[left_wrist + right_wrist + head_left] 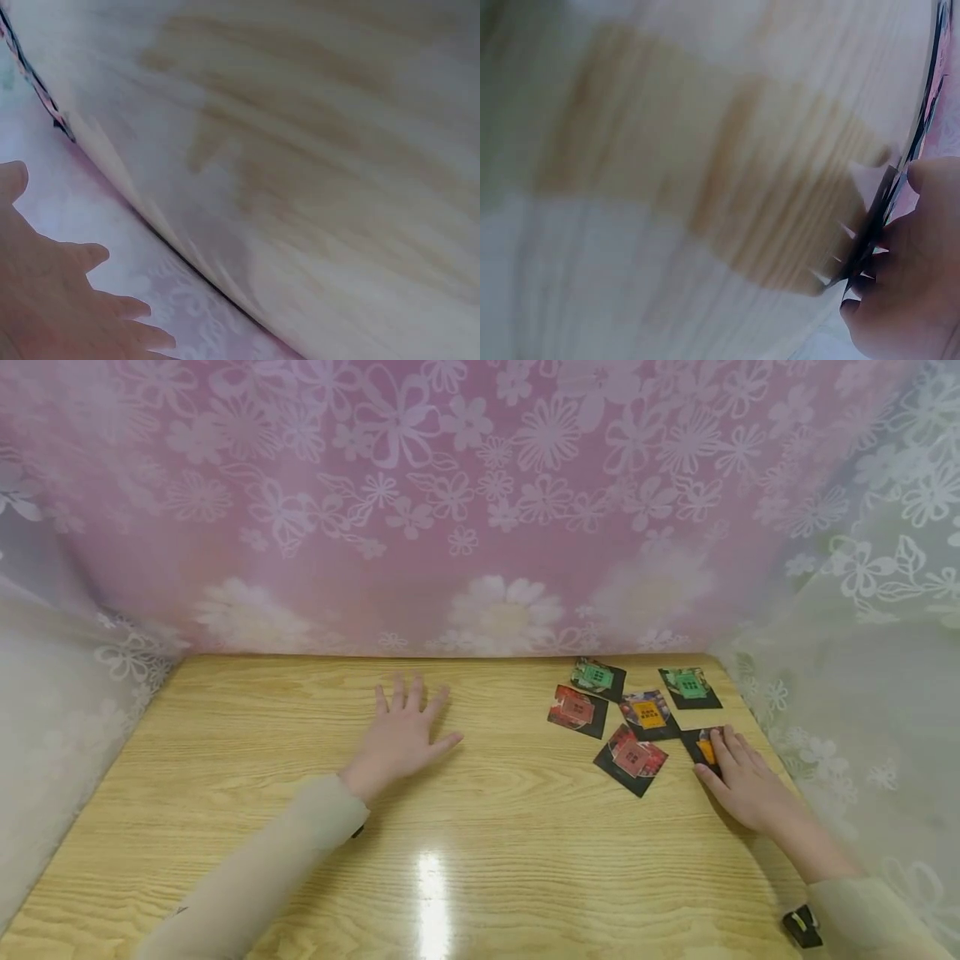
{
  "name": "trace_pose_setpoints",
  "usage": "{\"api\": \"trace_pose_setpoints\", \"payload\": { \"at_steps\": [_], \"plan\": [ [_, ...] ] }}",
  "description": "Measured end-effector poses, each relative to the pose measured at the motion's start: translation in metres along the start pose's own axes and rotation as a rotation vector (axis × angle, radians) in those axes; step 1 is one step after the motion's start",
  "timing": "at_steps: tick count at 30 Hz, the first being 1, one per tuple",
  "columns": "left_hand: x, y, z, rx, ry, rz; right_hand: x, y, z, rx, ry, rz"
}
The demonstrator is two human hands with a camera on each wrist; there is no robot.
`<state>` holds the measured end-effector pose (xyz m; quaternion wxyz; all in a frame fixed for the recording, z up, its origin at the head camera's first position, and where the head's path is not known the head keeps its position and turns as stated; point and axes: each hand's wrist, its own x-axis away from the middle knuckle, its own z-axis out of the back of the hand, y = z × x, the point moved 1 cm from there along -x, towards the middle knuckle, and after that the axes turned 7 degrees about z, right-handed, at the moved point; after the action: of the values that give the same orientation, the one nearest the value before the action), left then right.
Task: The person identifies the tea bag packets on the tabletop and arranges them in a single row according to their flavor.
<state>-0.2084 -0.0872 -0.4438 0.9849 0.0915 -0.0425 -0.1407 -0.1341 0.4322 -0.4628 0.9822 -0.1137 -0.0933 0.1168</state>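
My right hand [750, 789] holds a small square packet, black with an orange label [706, 748], at the right of the table. Its fingers lie over the packet's far side and the thumb is at its near left edge, covering much of it. In the right wrist view the packet [871, 229] shows as a dark strip close over the wood, against the fingertips. My left hand [397, 739] rests palm down on the left-middle of the table, fingers spread, holding nothing. In the left wrist view the same hand [52, 300] shows its fingers apart.
Beside the right hand lie an orange-labelled packet [647, 714], two red-labelled packets [576, 710] and two green-labelled packets [688, 687]. They sit on a wooden table [480, 827] with flowered cloth [480, 510] hanging behind and at both sides. A small black object [801, 927] is by the right cuff.
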Motion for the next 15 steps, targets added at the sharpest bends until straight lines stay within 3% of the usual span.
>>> {"api": "trace_pose_setpoints", "payload": {
  "at_steps": [15],
  "plan": [
    [-0.023, 0.067, -0.012, -0.050, -0.027, -0.163, -0.002, 0.000, 0.001, -0.030, 0.009, 0.028]
  ]
}}
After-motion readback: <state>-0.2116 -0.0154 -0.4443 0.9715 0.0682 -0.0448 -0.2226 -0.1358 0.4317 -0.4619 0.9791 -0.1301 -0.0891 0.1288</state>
